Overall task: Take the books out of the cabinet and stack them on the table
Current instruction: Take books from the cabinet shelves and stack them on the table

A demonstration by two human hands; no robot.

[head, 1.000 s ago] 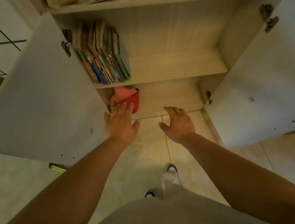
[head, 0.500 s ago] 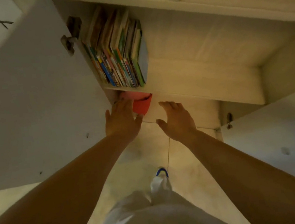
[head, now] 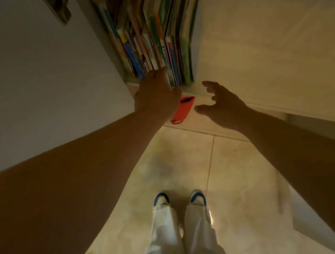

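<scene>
The books (head: 152, 29) are thin, glossy and many-coloured (blue, green, pink spines), packed upright at the left end of a pale wooden cabinet (head: 257, 34) shelf. The left hand (head: 156, 96) reaches their lower spines, fingers straight and together. The right hand (head: 221, 104) hovers beside, fingers apart, loosely curled, holding nothing. A red container (head: 182, 111) sits below.

Home: tiled floor (head: 169, 170), children's books (head: 154, 40) in cabinet (head: 257, 34)
</scene>
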